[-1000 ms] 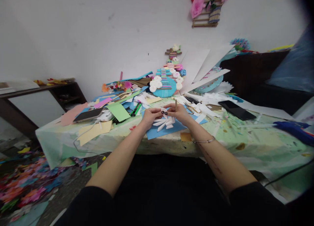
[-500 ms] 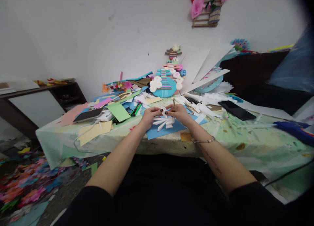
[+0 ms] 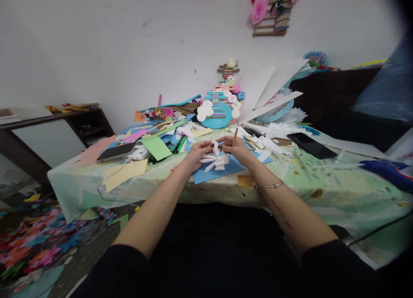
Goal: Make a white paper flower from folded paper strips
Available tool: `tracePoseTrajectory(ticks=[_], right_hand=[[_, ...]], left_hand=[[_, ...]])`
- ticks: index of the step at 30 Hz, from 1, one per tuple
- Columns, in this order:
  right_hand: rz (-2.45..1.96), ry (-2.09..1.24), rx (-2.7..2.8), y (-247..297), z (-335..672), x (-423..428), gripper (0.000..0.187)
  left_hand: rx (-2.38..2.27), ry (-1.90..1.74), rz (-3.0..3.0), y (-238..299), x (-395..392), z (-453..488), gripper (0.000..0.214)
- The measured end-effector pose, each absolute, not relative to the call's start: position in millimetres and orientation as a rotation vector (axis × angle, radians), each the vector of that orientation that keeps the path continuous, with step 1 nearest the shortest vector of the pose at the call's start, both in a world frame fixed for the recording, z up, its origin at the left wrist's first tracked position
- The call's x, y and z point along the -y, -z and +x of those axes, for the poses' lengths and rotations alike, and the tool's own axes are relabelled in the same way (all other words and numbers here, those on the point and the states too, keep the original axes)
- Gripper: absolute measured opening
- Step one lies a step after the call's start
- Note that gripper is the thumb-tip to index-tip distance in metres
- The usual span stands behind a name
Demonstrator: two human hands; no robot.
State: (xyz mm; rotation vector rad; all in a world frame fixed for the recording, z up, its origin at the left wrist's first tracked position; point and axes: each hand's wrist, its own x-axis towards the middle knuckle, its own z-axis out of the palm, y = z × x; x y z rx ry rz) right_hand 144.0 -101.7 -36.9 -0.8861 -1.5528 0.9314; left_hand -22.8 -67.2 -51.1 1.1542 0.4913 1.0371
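Observation:
Both my hands meet over a blue paper sheet (image 3: 206, 175) at the table's near edge. My left hand (image 3: 197, 153) pinches the top of a white paper flower (image 3: 215, 162) whose fringed petals hang down over the sheet. My right hand (image 3: 238, 149) is closed on the same flower and also grips a thin wooden stick (image 3: 235, 134) that points up and away. A metal bangle (image 3: 268, 185) sits on my right wrist.
The table (image 3: 322, 190) is littered with coloured paper scraps, a green sheet (image 3: 155, 147) and a yellow sheet (image 3: 124, 173). A phone (image 3: 116, 151) lies left, another phone (image 3: 311, 144) right, a blue glue gun (image 3: 387, 171) far right. A blue guitar-shaped craft (image 3: 218, 110) leans on the wall.
The flower's petals have drawn together into a tighter bunch under my fingers. The stick in my right hand has tilted to the right. My arms have stayed in place.

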Motion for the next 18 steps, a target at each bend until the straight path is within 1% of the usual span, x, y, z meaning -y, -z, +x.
tracePoseTrajectory(ticks=[10,18], right_hand=[[-0.894,-0.917,1.527,31.7,140.5,105.8,0.024],[-0.904,-0.913,1.531,33.9,143.6,104.6,0.023]], left_hand=[[-0.516,-0.98,1.248,51.1,70.0,-22.9,0.031],[-0.575,-1.061,1.256,50.6,69.7,-22.6,0.038]])
